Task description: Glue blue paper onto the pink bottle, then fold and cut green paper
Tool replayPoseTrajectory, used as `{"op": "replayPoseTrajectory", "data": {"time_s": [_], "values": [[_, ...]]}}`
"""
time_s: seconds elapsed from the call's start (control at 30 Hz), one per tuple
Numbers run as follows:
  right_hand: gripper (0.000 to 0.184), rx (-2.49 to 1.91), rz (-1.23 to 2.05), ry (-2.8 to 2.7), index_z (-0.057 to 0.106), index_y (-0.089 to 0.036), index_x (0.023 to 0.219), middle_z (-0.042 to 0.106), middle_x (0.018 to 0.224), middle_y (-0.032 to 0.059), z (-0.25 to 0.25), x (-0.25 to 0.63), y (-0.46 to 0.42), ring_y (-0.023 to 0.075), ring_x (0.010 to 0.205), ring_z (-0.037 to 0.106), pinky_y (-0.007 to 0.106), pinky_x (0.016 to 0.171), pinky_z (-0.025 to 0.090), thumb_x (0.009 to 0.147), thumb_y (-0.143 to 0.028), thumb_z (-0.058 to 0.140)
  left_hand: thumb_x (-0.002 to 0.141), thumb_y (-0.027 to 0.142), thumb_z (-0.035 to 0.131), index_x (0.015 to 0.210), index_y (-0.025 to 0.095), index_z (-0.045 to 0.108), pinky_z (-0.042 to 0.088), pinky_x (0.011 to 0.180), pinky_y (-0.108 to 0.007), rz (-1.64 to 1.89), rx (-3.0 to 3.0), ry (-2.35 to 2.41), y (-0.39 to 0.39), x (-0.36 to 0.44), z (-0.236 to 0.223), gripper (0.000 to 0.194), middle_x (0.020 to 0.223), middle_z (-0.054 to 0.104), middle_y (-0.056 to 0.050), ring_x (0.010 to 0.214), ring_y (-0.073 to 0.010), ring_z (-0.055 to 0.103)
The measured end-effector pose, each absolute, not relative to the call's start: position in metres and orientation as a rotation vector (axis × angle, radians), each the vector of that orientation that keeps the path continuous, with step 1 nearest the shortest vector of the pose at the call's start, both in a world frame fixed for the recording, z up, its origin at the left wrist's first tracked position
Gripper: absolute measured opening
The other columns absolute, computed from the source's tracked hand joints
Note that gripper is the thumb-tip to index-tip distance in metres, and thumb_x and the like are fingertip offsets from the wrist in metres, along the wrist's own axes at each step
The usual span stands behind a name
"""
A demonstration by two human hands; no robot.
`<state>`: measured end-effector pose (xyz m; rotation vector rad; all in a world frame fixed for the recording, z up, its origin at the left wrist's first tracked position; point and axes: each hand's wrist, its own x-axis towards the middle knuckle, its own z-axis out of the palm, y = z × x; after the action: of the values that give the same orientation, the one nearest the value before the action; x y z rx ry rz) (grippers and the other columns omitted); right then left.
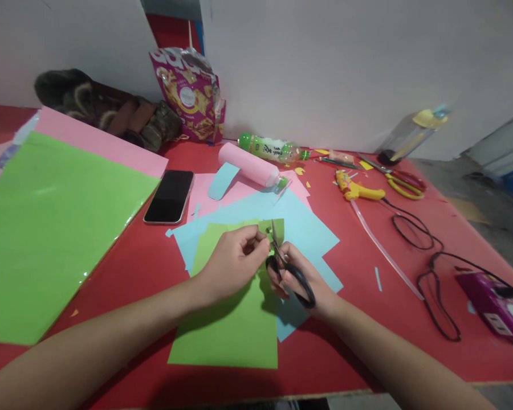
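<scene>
My left hand pinches a small piece of green paper between thumb and fingers. In my right hand are black-handled scissors, their blades pointing away from me and lying at the green piece, close to my left fingertips. Whether the blades are cutting into it, I cannot tell. Beneath both hands lies a larger green sheet, on top of light blue paper.
Left are a phone and a pack of green paper. Behind lie a pink-wrapped bottle, a green-labelled bottle and a snack bag. A yellow glue gun, its cable and a purple box sit right.
</scene>
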<state>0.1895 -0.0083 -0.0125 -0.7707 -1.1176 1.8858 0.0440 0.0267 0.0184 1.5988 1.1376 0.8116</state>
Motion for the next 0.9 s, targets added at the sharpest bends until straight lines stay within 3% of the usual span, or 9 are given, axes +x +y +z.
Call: {"op": "replayPoseTrajectory", "data": {"time_s": [0.9], "values": [[0.037,-0.793,1.872,-1.125,0.031,-0.022,0.075,0.035,0.059,-0.0088,-0.0136,0.1915,-0.0078,0.0017,0.042,0.03,0.016,0.04,0.023,0.068,-0.046,0.059,0.075,0.021,0.042,0.055,0.016,0.039,0.03,0.042,-0.017,0.746,1.657,1.128,0.0316,0.04,0.0249,0.021,0.048,0.038,0.007,0.043,-0.0048,0.037]]}}
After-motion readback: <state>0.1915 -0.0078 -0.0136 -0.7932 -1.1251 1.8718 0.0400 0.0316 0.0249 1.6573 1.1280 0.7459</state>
